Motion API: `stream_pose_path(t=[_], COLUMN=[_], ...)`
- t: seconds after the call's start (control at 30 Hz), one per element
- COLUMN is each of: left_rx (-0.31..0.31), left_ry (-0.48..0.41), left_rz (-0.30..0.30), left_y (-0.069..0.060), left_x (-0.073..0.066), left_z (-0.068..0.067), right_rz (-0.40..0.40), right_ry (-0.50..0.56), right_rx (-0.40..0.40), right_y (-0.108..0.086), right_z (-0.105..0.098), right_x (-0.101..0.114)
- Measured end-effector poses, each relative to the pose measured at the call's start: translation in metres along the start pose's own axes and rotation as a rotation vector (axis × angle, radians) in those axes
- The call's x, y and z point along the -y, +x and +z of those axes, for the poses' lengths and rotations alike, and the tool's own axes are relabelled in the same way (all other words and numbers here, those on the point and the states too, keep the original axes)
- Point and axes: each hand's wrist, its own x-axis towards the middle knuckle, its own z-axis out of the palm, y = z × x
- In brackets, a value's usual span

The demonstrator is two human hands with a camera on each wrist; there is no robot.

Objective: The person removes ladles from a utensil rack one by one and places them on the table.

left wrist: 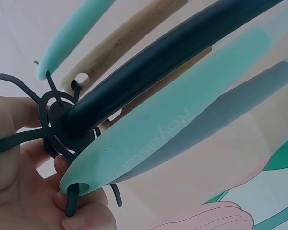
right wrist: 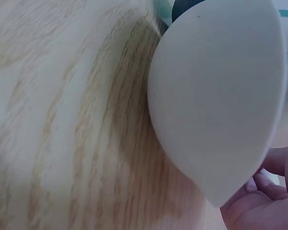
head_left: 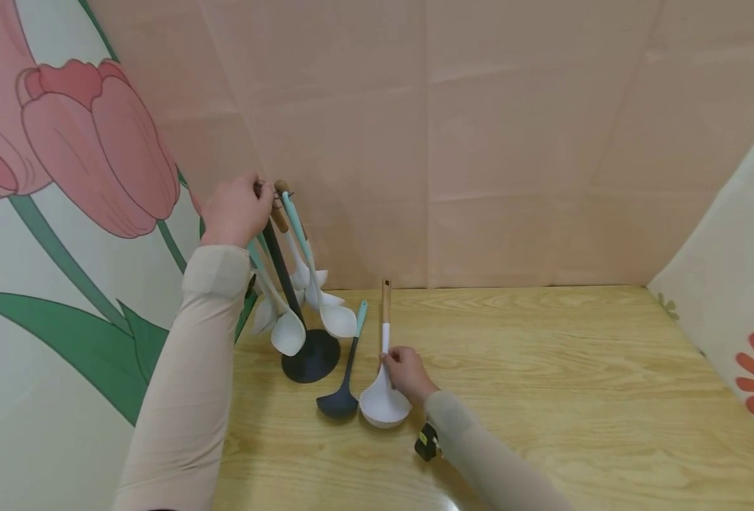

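A black utensil rack (head_left: 311,357) with a round base and a ring of hooks (left wrist: 73,125) stands at the back left. My left hand (head_left: 237,209) grips its top, fingers curled about the hooks in the left wrist view. Turquoise and wooden handles hang there, one turquoise handle (left wrist: 134,139) close to the fingertips. My right hand (head_left: 411,372) pinches a white ladle (head_left: 385,406) at its neck. The ladle has a wooden handle end and its bowl is low over the table. In the right wrist view the white bowl (right wrist: 216,96) fills the middle, with the fingers partly hidden behind it.
A dark ladle (head_left: 338,403) with a turquoise handle end lies on the wooden table (head_left: 574,397), left of the white ladle. Several white-headed utensils (head_left: 289,333) hang from the rack. A pink cloth (head_left: 511,142) backs the table, with a flower-printed sheet (head_left: 98,149) at the left.
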Motion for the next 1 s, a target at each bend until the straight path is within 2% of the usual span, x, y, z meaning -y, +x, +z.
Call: stream_pose_path(t=[0.73,1.0], left_rx=[-0.028,-0.037], left_ry=[0.002,0.004], left_rz=[0.023,0.039], left_y=[-0.0036,-0.0049], left_x=[-0.0017,-0.0001], left_z=[-0.0005,-0.0006], right_rz=[0.082,0.064], right_ry=[0.001,0.005], right_rx=[0.036,0.030], right_y=[0.0047,0.0079], right_z=[0.0051,0.0086], right_x=[-0.0043,-0.0065])
